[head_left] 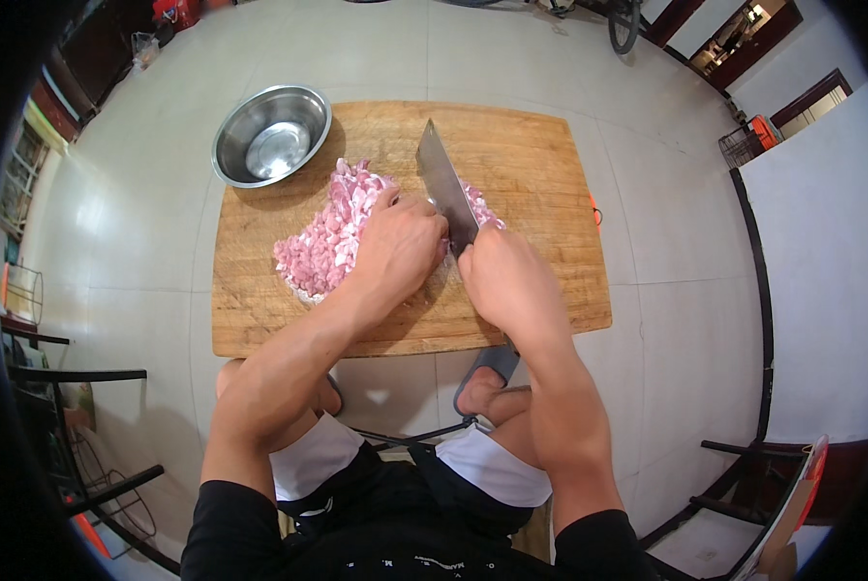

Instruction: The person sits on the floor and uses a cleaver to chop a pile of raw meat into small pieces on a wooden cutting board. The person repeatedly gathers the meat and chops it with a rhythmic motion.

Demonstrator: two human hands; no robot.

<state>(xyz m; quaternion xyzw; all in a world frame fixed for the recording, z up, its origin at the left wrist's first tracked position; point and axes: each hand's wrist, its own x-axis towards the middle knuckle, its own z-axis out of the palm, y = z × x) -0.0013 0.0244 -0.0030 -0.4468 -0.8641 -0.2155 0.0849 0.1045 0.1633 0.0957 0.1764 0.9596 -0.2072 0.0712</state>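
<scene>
A heap of chopped pink and white raw meat [332, 237] lies on the wooden cutting board [521, 160], left of the middle. My right hand [511, 281] is closed round the handle of a cleaver [441, 179], whose broad blade points away from me. Beside the blade's left face, my left hand [402, 242] rests with curled fingers at the heap's right edge. What its fingertips press on is hidden beneath it. More cut meat [478, 205] shows just right of the blade, partly covered by it.
A steel bowl [277, 140] stands on the board's far left corner, with nothing in it. Pale floor tiles [666, 242] surround the board. Black chair legs [85, 374] are at the left, and a white panel [821, 271] rises at the right.
</scene>
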